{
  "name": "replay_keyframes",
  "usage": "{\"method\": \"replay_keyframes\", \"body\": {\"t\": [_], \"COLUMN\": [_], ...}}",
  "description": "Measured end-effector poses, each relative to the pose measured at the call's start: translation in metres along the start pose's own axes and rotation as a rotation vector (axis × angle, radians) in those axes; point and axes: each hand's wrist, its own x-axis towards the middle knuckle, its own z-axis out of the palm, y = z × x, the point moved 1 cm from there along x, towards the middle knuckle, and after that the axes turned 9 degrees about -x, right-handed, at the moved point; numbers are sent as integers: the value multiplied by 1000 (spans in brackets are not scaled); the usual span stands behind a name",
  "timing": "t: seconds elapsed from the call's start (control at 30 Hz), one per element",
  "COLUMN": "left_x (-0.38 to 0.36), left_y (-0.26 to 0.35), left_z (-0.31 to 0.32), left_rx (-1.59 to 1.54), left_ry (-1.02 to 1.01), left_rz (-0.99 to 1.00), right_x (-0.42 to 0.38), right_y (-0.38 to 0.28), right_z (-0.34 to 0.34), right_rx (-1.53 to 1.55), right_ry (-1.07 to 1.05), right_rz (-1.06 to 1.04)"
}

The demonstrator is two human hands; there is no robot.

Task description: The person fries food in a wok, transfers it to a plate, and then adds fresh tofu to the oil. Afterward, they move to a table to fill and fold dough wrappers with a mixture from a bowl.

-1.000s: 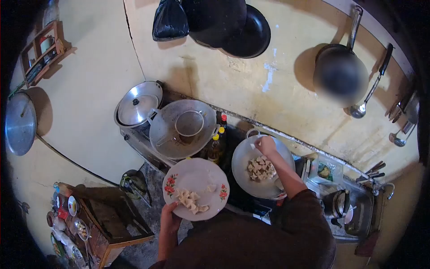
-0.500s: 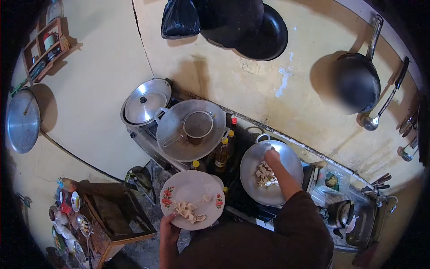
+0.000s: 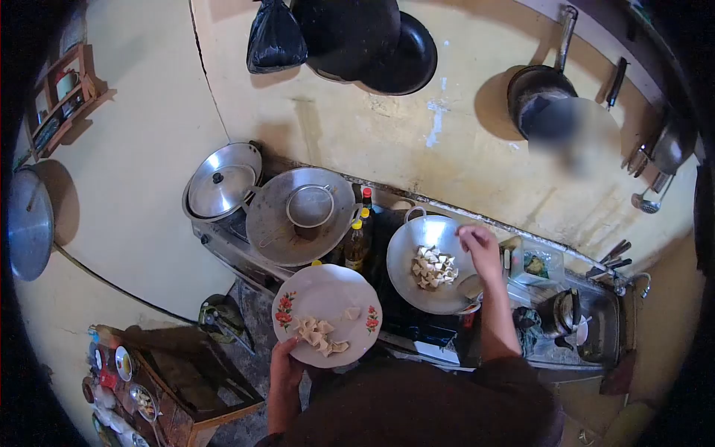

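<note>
My left hand (image 3: 284, 359) grips the lower left rim of a white plate (image 3: 328, 287) with red flower designs. Pale cut pieces of food (image 3: 320, 335) lie on the plate, with one piece apart near the right flowers. A silver wok (image 3: 406, 264) stands to the right, holding a heap of similar pale pieces (image 3: 434, 268). Over the wok's right rim hovers my right hand (image 3: 482, 247), its fingers bent together; whether anything is between them is hidden. Below that hand, a utensil (image 3: 471, 287) rests at the wok's right edge.
Left of the silver wok stands a larger grey wok (image 3: 272, 231) with a strainer (image 3: 310, 206) in it. Bottles (image 3: 357, 249) stand between the woks. A lidded pot (image 3: 221, 186) is farther left. On the right are a plastic container (image 3: 536, 262), a kettle (image 3: 557, 313) and a sink (image 3: 602, 339).
My right hand has risen from the pieces in the silver wok and moved right, to its rim. My left hand still holds the plate. The whole view has shifted.
</note>
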Motion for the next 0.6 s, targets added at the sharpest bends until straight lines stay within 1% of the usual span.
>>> {"method": "replay_keyframes", "body": {"t": [0.03, 0.07, 0.1, 0.17, 0.2, 0.23, 0.3, 0.33, 0.37, 0.43, 0.5, 0.6], "left_x": [-1, -4, -6, -11, -19, -25, -32, -42, -51, -70, -92, -117], "left_y": [3, 7, 10, 19, 26, 32, 45, 53, 62, 76, 85, 95], "left_z": [-1, -2, -6, -15, -17, -26, -41, -45, -51, -68, -87, -110], "left_rx": [46, 93, 89, 114, 134, 137, 160, 152, 155, 235, 240, 216], "left_ry": [-57, -109, -112, -128, -124, -123, -181, -205, -213, -211, -217, -257], "left_rz": [-31, -57, -49, -119, -149, -138, -148, -153, -148, -159, -186, -244], "right_x": [-20, -42, -64, -105, -125, -144, -184, -204, -224, -260, -296, -343], "right_y": [-5, -13, -20, -16, -19, -23, -32, -41, -61, -79, -70, -93], "right_z": [2, 11, 27, 55, 70, 86, 117, 133, 149, 175, 193, 214], "right_rx": [109, 223, 340, 432, 429, 426, 544, 624, 653, 806, 751, 626], "right_ry": [15, 58, 96, 77, 44, 13, -101, -195, -221, -353, -420, -293], "right_rz": [110, 173, 237, 309, 388, 465, 459, 472, 506, 499, 586, 667]}}
